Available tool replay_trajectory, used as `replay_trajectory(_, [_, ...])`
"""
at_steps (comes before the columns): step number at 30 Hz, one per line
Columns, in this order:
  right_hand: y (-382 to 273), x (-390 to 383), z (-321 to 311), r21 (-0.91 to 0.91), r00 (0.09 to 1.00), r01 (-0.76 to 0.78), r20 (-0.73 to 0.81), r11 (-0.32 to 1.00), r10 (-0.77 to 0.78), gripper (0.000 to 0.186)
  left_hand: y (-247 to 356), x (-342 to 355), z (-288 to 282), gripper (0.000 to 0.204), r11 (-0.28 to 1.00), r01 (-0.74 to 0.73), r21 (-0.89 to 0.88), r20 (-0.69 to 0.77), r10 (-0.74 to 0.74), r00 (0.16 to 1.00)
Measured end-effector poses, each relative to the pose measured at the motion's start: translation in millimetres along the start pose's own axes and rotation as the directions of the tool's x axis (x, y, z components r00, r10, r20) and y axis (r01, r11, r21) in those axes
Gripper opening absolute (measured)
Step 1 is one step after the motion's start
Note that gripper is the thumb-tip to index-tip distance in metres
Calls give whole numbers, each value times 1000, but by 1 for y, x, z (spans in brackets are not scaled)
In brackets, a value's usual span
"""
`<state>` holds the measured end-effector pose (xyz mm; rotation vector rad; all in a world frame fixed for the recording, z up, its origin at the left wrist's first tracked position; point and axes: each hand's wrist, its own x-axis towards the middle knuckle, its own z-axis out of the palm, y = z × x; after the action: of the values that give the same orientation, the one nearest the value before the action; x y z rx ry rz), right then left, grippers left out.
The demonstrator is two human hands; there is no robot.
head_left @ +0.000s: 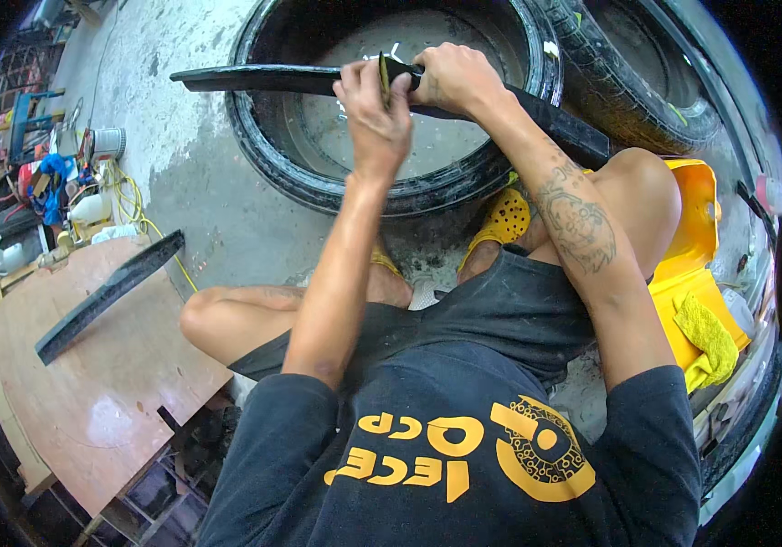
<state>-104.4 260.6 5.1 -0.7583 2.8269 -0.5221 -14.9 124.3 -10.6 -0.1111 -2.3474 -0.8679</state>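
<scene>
A long black strip (259,79) lies crosswise in front of me, above a wide round black tub (268,150). My right hand (462,80) is closed around the strip near its middle. Right beside it, my left hand (373,128) is closed, pinching a thin dark pad with a yellowish edge (384,77) against the strip. The pad's other face and the strip's part under my fingers are hidden. The strip's right end passes beneath my right forearm, towards my right knee.
Another black strip (108,296) rests on a wooden board (136,392) at the left. A tyre (632,100) lies at the far right. A yellow container (683,246) with a yellow cloth (708,337) stands by my right knee. Tools and a white bucket (107,142) crowd the far left.
</scene>
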Motion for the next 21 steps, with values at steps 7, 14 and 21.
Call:
replay_trajectory(7, [-2,-1,4,-6,998,25,-50,1000,-25,61,-8,0,1,28,998,-21,59,-90,27,996])
replay_trajectory(14, [-2,-2,0,9,999,28,-33,1000,-28,58,-19,4,3,31,996,67,61,-128,-59,990])
replay_trajectory(21, [-8,-6,-2,28,999,46,-16,999,-46,57,-39,10,-10,36,977,154,145,-176,-128,976])
